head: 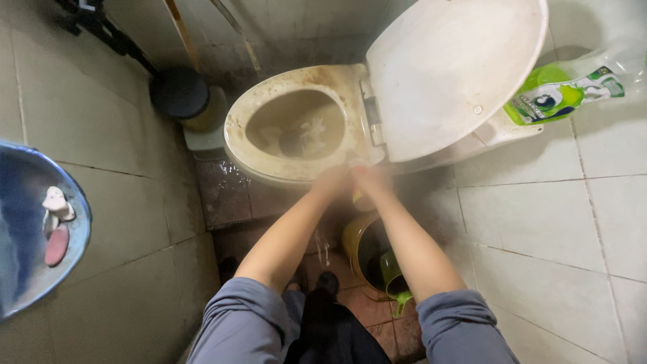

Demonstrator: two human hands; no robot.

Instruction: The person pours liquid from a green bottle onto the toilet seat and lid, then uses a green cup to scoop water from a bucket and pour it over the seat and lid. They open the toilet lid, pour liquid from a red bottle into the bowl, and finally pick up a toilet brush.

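A person in grey sleeves is standing over a yellow bucket [356, 244] with a green scoop [394, 276] inside, both hands blurred together at the rim of a toilet bowl [269, 158]; the left hand [331, 182] and right hand [371, 180] are clasping a small yellowish object [362, 201], finger spread unclear. The bowl is looking heavily stained, with its lid [451, 67] raised, and cleaning appears barely begun. A green bottle [559, 94] is sitting beyond.

one toilet bowl [296, 128] with one raised lid [451, 74]. two hands, left hand [331, 182] and right hand [371, 180], pressed together. one yellow bucket [354, 243] holding one green scoop [394, 280]. one green-labelled bottle [573, 84]. one blue basin [34, 236]. one dark round bin [178, 92].
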